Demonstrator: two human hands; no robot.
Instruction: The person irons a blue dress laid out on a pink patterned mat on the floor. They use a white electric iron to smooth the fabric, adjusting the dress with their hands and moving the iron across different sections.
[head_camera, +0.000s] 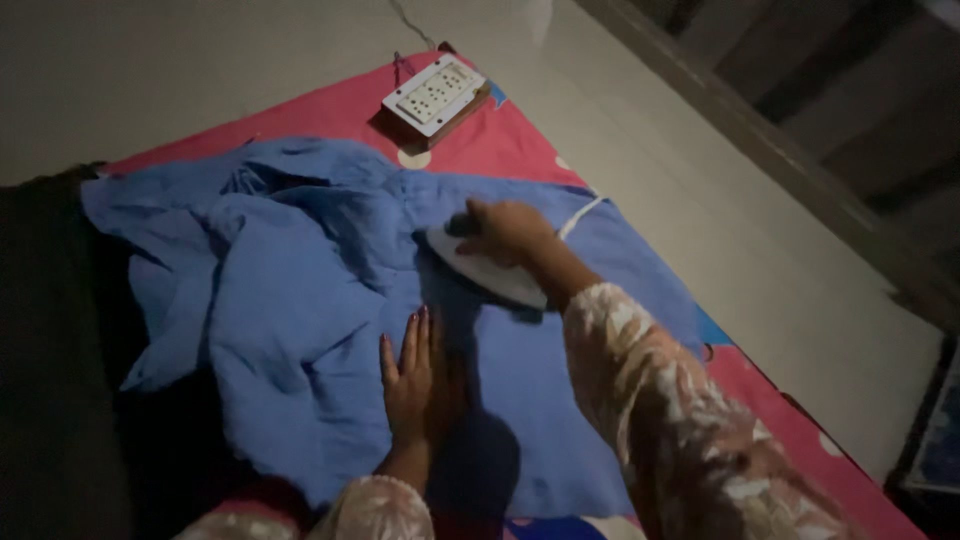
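Note:
A blue garment (300, 290) lies spread and partly crumpled over a red-pink cloth (500, 140) on the floor. My right hand (505, 228) grips the handle of a white clothes iron (490, 272), which rests flat on the blue fabric near its middle. A white cord (580, 215) runs from the iron toward the upper right. My left hand (410, 380) lies flat, fingers together, pressing the garment just below and left of the iron. Both sleeves are pale with a floral print.
A white switch and socket board (435, 95) on a wooden base sits at the far end of the red cloth. Pale bare floor (720, 220) runs along the right. A dark area (50, 380) borders the left side.

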